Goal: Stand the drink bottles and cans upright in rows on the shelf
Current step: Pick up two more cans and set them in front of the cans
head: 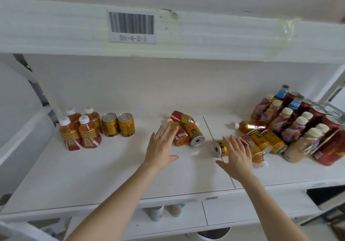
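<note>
Bottles and cans are spread along our shelf (93,175); the biggest lot, the right stock (298,121) of pale-capped bottles and red cans, crowds the far right, several of them leaning. At the left, four tea bottles (80,130) and two gold cans (118,124) already stand in rows. Between the two groups a middle heap (186,128) of bottles and a can lies flat, and a right heap (261,141) lies against the stock.

Our left hand (160,147) hangs over the middle heap, fingers spread and straight, holding nothing. Our right hand (236,155) is spread the same way over a loose can (218,148) on its side, gripping nothing; whether either hand touches, we cannot tell.

We judge that most of the standing-up is yet to do. The loose can is round and unblocked; a flat-fingered push might roll it towards the front edge. Pulling pieces from the right heap might bring the leaning stock down; a fresh can set carelessly might knock the finished rows.
</note>
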Action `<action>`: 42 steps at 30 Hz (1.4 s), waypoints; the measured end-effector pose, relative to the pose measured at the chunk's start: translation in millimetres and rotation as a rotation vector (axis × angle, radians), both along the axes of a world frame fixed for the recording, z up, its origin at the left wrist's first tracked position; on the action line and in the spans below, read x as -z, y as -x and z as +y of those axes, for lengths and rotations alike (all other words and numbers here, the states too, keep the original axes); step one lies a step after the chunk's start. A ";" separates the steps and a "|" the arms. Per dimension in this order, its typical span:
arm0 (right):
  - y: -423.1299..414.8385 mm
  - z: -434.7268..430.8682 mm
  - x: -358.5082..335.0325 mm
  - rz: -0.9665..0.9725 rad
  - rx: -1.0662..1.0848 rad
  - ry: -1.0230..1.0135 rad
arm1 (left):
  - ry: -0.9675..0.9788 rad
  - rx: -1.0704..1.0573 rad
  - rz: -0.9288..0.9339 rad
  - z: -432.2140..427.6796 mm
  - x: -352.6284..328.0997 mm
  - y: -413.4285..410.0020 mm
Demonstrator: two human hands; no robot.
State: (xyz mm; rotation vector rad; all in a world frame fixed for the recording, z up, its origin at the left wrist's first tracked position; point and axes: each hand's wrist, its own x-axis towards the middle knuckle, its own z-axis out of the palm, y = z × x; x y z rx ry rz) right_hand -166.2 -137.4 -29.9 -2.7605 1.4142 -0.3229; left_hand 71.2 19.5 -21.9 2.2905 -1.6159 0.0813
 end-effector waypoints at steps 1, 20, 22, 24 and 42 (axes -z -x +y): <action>5.0 -8.2 0.0 0.007 -0.012 -0.002 | 0.004 -0.010 0.010 -6.8 0.7 5.8; 31.7 -103.6 15.3 0.121 -0.276 -0.071 | -0.088 -0.157 0.046 -94.4 13.2 44.0; 29.6 -107.4 18.2 0.126 -0.304 -0.078 | -0.081 -0.186 0.088 -101.6 16.7 39.6; 27.1 -111.0 20.7 0.118 -0.327 -0.092 | -0.091 -0.202 0.114 -109.8 20.1 34.3; 24.5 -123.6 26.8 0.047 -0.386 -0.136 | -0.206 -0.271 0.393 -147.9 26.5 7.0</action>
